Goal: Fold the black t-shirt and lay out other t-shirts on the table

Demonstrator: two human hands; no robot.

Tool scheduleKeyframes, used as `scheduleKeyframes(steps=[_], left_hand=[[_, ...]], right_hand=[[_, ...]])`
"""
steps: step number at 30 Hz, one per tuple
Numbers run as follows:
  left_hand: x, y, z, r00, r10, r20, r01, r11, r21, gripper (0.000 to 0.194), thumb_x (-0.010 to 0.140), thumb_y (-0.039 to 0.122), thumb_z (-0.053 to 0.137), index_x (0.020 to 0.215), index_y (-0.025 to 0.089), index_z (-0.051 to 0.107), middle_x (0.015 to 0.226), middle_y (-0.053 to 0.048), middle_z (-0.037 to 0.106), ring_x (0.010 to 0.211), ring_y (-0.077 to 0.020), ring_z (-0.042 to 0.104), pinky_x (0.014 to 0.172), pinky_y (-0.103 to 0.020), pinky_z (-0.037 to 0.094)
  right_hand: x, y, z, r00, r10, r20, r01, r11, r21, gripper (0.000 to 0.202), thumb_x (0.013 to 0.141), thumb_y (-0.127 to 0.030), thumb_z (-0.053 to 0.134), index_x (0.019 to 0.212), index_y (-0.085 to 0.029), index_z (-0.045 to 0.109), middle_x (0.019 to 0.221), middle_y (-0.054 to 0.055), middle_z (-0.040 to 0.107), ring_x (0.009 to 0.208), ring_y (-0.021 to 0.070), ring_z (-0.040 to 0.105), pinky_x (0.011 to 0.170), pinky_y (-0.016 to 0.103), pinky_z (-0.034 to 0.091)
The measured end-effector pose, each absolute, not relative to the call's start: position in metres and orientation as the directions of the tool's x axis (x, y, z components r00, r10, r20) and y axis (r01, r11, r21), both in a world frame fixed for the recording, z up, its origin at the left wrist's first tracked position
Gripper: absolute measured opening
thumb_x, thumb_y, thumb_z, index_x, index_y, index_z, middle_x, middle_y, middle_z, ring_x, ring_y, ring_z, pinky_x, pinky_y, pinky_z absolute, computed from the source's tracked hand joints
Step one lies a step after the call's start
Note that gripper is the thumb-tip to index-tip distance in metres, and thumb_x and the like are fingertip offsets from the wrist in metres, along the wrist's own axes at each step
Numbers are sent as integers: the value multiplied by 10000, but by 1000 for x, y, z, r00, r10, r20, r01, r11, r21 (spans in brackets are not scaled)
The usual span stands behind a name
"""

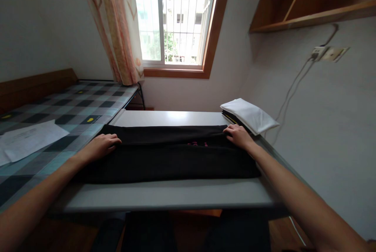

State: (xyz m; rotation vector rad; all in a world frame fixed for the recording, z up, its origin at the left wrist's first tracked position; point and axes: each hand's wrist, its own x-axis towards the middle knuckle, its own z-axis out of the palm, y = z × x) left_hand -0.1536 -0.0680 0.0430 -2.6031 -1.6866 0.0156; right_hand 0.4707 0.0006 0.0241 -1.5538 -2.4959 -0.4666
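Directly beneath the fingers (114, 140), black cloth (170, 164)

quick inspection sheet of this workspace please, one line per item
Surface: white table, bare strips showing before and behind the cloth.
Job's things: black cloth laid across the table, creased lengthwise, pink marks towards its right end.
Clutter: stack with a white item on top, far right corner; papers on the bed.
Hands: left hand and right hand on opposite ends of the cloth; gripping or pressing, cannot tell.
Cables: cords hanging from the wall socket.
Surroundings: checked bed left, curtain and window ahead, wooden shelf upper right.
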Motion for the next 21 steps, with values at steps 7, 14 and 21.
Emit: scheduleKeyframes(steps=[7,14,21], left_hand=[[-153,-66,36,400,913,85,916,-402,5,336,895,402,416,964,236,700,982,-76,673,832,-234,655,748,-333,495],[-158,-64,34,417,906,74,898,-424,117,317,896,392,427,974,222,683,987,-88,662,844,-240,644,757,-381,503],[-191,-71,41,384,921,63,909,-389,152,261,780,380,494,948,345,690,967,-37,680,875,-255,644,799,-419,501]], right_hand=[[437,-9,36,-515,791,331,857,469,213,305,819,-248,614,1116,-218,673,1077,102,646,1020,270,524,900,398,334],[326,-22,39,-759,584,287,645,735,211,351,848,-204,625,1198,-232,612,1169,97,589,1067,248,483,923,386,302],[271,-16,38,-854,458,247,520,769,372,243,947,-147,447,1123,-195,609,1051,93,604,931,215,514,847,365,317]])
